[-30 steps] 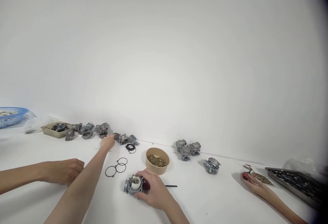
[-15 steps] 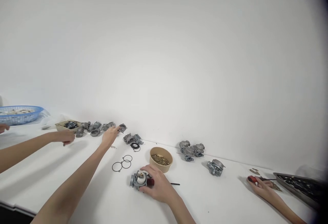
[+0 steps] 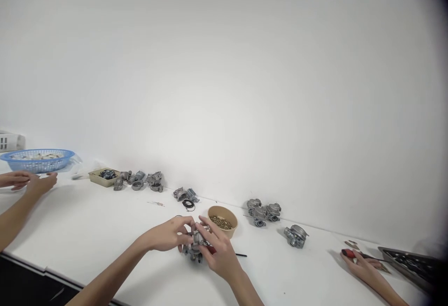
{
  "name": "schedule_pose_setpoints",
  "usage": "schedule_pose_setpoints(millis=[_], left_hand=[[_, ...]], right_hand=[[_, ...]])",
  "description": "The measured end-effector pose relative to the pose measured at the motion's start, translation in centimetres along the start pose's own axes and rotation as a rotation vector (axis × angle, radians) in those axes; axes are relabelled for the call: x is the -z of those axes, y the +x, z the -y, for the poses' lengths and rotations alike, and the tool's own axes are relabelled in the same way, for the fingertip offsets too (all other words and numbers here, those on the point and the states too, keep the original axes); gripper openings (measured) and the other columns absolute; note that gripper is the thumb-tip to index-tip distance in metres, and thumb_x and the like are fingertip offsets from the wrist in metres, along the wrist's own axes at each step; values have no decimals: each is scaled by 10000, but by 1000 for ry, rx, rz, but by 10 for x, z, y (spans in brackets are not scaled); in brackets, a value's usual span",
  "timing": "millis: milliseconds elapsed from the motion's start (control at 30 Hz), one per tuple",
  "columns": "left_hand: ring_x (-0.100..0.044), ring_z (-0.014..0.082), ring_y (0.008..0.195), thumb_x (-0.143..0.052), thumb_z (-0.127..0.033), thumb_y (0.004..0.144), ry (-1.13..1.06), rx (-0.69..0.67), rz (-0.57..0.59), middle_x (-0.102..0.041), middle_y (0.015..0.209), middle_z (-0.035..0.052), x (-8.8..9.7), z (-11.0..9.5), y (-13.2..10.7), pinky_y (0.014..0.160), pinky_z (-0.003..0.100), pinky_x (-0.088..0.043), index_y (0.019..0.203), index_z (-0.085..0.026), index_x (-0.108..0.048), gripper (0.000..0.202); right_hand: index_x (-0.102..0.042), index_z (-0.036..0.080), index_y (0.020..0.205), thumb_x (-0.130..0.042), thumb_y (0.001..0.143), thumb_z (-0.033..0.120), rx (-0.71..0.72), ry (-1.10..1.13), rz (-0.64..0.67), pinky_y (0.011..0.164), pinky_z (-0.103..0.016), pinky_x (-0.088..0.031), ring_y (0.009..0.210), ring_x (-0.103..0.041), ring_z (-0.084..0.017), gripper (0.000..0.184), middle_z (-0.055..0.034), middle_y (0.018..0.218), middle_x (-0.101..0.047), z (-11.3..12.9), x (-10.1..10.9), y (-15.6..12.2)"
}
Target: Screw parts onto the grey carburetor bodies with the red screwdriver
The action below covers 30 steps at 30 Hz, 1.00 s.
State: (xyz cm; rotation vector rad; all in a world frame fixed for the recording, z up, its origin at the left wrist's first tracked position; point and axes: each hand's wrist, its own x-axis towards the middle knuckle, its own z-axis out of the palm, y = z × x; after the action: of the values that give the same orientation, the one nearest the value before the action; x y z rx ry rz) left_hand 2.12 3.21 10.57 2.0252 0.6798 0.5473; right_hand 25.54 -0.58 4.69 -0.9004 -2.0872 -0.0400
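I'm getting a bright, evenly lit view. The wall (image 3: 210,86) is palest near the middle of my frame, duller toward the upper corners. Soft-edged shadows spread over the worktop (image 3: 308,278) at lower centre. The far right edge falls into dark, curved vignetting, smearing the tray (image 3: 408,273); fine detail on the metal part (image 3: 198,239) at lower centre looks mushy.

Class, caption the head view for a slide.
Left hand and right hand grasp a metal assembly near a tan bowl.
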Motion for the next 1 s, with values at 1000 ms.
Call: schedule_pose_setpoints(millis=[1000], left_hand=[[-624, 251, 948, -581, -610, 852, -10, -68, -355, -729, 1028, 96, -19, 69, 46, 881, 350, -473, 1169, -192, -711, 541]], right_hand=[[-692, 231, 1109, -763, 773, 370, -331, 215, -30, 931, -381, -558, 1032, -678, -247, 371, -59, 1098, -723, -11, -5, 3]])
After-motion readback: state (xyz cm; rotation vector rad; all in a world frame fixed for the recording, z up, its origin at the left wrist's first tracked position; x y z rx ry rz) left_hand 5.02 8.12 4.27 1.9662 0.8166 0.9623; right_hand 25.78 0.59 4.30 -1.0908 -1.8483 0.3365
